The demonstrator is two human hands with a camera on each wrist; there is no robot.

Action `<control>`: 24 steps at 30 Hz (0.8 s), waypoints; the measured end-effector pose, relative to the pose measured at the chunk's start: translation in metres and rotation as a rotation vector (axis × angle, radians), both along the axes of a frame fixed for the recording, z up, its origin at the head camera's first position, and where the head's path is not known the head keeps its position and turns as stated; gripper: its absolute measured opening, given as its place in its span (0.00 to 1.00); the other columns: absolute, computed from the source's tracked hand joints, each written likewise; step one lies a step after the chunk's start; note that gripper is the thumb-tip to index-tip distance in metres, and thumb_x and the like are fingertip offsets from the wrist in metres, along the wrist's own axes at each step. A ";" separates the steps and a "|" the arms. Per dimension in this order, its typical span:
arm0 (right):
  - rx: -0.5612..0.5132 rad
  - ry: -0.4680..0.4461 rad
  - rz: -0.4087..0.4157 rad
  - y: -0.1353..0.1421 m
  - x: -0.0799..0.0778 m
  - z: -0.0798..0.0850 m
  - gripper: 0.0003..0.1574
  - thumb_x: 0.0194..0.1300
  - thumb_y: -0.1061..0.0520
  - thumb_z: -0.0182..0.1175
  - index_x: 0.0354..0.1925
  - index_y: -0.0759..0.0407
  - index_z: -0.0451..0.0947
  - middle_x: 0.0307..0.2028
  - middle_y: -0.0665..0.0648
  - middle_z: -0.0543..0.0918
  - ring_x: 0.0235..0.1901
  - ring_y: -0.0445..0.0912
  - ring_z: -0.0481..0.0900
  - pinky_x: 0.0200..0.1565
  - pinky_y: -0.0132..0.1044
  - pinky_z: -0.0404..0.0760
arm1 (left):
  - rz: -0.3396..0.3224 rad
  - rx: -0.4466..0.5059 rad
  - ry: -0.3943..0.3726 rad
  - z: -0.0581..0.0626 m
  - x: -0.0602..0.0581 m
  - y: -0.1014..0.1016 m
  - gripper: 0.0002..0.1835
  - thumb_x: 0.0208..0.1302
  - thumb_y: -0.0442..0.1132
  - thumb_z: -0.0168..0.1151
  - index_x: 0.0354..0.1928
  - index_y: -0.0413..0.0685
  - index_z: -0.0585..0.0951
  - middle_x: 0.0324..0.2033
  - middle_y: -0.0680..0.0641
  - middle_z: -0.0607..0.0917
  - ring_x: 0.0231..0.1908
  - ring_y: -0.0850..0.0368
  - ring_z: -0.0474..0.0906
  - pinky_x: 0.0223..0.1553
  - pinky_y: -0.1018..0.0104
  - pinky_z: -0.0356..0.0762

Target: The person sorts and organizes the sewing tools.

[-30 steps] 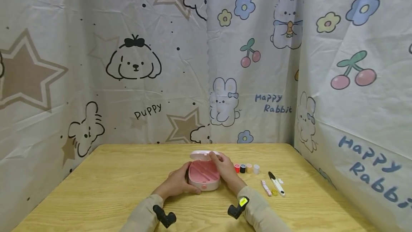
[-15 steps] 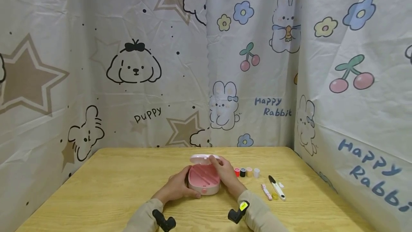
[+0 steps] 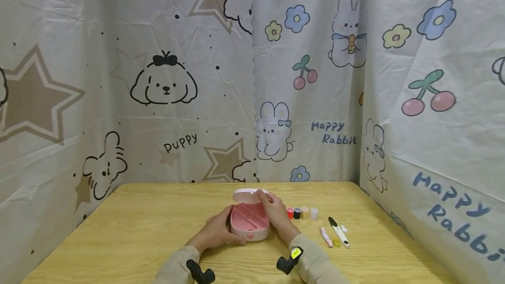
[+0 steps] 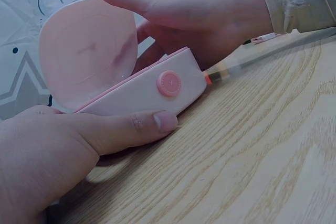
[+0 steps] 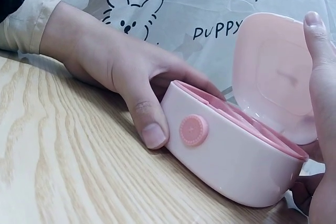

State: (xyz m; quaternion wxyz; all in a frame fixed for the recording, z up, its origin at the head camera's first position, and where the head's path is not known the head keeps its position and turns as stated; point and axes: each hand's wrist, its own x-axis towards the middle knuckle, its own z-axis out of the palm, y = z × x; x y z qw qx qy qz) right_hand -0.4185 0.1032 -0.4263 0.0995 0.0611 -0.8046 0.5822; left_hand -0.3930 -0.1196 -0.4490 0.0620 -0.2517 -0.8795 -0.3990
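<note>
"Head view first: where is the box, and what are your hands doing?"

"The hinged box (image 3: 261, 235) sits mid-table (image 3: 150, 222) between my hands, its lid (image 3: 244, 196) raised. My left hand (image 3: 218, 228) curls round the left side; my right hand (image 3: 275, 211) holds the lid, thumb on its edge."

"What might go wrong there?"

"If I swing the right one outward carelessly, I could topple the red spool (image 3: 289, 213) just beside it; a black spool (image 3: 297, 213), a beige spool (image 3: 305, 213) and a white spool (image 3: 314, 214) stand in a row beyond. Further right lie a slim black-and-white tool (image 3: 339, 232), a pink-and-white strip (image 3: 326, 237), a yellow disc (image 3: 336, 243) and a small white piece (image 3: 344, 228), well apart from the box, so hardly obstacles."

"Left wrist view?"

"My left thumb lies low across the front wall, below the round button (image 4: 169, 83). Were that grip to loosen, I think a tug on the lid could skid the box. Some of my right fingers are hidden, so I can't tell how firmly they hold."

"Right wrist view?"

"My right thumb meets the lid's edge. If it slips, the lid could drop and nip any finger over the rim."
</note>
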 end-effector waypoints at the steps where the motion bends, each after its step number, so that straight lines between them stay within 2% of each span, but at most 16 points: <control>1: -0.002 -0.003 0.001 0.000 0.000 0.000 0.57 0.68 0.19 0.51 0.69 0.64 0.74 0.63 0.69 0.78 0.62 0.64 0.76 0.62 0.58 0.74 | 0.002 -0.002 0.000 0.000 0.001 0.000 0.62 0.41 0.60 0.86 0.76 0.44 0.65 0.69 0.43 0.75 0.67 0.41 0.71 0.66 0.32 0.61; 9: 0.000 -0.023 -0.035 0.001 0.000 0.001 0.55 0.69 0.19 0.49 0.68 0.62 0.76 0.62 0.67 0.79 0.63 0.64 0.75 0.64 0.60 0.71 | -0.025 0.007 0.001 0.001 0.004 0.003 0.61 0.42 0.58 0.86 0.76 0.44 0.65 0.68 0.43 0.76 0.66 0.40 0.71 0.66 0.31 0.60; 14: -0.004 -0.032 -0.036 0.000 -0.002 0.003 0.56 0.70 0.19 0.47 0.70 0.62 0.74 0.63 0.68 0.78 0.65 0.65 0.73 0.66 0.60 0.68 | -0.020 -0.005 0.002 0.001 0.003 0.003 0.61 0.42 0.59 0.86 0.76 0.43 0.65 0.68 0.44 0.76 0.66 0.40 0.71 0.65 0.30 0.60; 24: -0.019 -0.054 -0.067 -0.006 -0.001 0.014 0.65 0.63 0.13 0.46 0.69 0.65 0.74 0.64 0.70 0.77 0.65 0.67 0.71 0.66 0.62 0.68 | -0.024 0.001 -0.002 0.001 0.001 -0.001 0.61 0.42 0.60 0.86 0.76 0.44 0.65 0.69 0.44 0.75 0.68 0.41 0.70 0.66 0.30 0.58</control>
